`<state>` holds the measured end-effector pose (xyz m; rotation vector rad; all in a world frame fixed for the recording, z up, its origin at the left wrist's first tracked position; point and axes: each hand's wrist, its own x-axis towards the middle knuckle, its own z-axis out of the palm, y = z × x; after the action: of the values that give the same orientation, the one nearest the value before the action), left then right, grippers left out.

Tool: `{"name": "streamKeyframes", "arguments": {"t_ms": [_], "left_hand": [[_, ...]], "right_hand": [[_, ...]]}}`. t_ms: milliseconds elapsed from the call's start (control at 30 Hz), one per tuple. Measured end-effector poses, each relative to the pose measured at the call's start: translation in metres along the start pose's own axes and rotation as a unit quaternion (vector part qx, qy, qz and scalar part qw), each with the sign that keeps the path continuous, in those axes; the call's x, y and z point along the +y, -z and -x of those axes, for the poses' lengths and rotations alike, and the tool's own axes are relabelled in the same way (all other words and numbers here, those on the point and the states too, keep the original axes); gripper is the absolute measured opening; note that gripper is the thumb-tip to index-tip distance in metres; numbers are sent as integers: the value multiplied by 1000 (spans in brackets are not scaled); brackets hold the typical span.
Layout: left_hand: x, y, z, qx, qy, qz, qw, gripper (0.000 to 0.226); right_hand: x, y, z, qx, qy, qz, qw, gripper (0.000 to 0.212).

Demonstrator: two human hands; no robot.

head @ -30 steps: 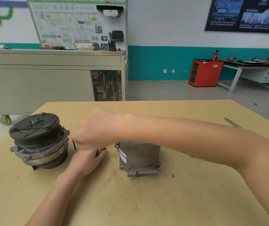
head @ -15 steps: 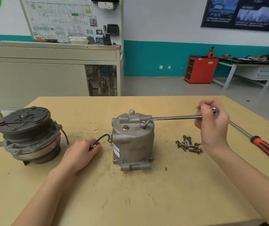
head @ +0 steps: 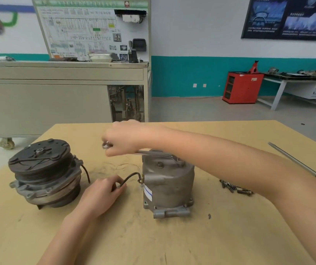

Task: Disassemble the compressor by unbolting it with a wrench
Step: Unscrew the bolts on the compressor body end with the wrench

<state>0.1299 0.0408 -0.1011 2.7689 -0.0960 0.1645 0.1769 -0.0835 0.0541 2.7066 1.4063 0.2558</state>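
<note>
A grey compressor body [head: 167, 185] stands upright in the middle of the tan table [head: 172, 241]. A steel wrench [head: 156, 153] sits on a bolt on its top, handle pointing left. My right hand [head: 123, 139] grips the handle's free end, with my forearm crossing above the body. My left hand [head: 100, 196] rests on the table left of the body, its fingers curled round the end of a black wire [head: 131, 177] that runs to the housing. The removed clutch and pulley section [head: 43, 173] stands at the left.
Several loose bolts [head: 234, 188] lie on the table right of the compressor. A long screwdriver with a red handle [head: 306, 169] lies near the right edge. Beyond the table stand a grey trainer cabinet [head: 61, 96] and a red cabinet [head: 242, 87].
My right hand has swung the wrench handle from the right side of the compressor over to the left. My left hand stays on the wire.
</note>
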Motion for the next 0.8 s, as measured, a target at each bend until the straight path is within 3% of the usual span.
{"name": "streamKeyframes", "arguments": {"t_ms": [67, 133, 200, 267, 333, 400, 433, 500, 567, 633, 667, 700, 800], "left_hand": [[2, -2, 3, 17, 3, 20, 1000, 35], [3, -4, 4, 30, 22, 56, 998, 40], [5, -4, 4, 0, 27, 30, 999, 30], [6, -2, 3, -13, 23, 3, 1000, 24], [4, -2, 1, -13, 17, -5, 1000, 22], [2, -3, 0, -3, 16, -6, 1000, 22], [0, -4, -1, 2, 15, -4, 1000, 21], [-1, -3, 0, 14, 12, 7, 1000, 20], [-1, 0, 0, 31, 14, 16, 999, 18], [-1, 1, 1, 49, 16, 25, 998, 18], [-1, 2, 1, 52, 20, 31, 998, 19], [-1, 3, 1, 58, 21, 35, 997, 19], [0, 3, 1, 56, 23, 35, 998, 20]], "right_hand": [[-41, -2, 26, 30, 100, 184, 977, 23], [-63, 1, 76, 85, 152, 247, 953, 18], [-57, 0, 127, 231, 198, 163, 938, 8], [-34, -2, 174, 364, 201, 135, 900, 16], [-7, -4, 211, 403, 148, 73, 900, 22], [14, -13, 233, 455, 22, -77, 887, 23], [24, -18, 237, 486, -61, -156, 858, 17], [42, -31, 235, 531, -213, -312, 759, 10], [63, -37, 218, 546, -301, -453, 638, 14], [91, -41, 190, 519, -370, -520, 568, 17], [105, -41, 173, 491, -398, -530, 566, 16], [117, -41, 154, 448, -423, -526, 586, 13], [134, -31, 94, 261, -441, -471, 718, 13]]}}
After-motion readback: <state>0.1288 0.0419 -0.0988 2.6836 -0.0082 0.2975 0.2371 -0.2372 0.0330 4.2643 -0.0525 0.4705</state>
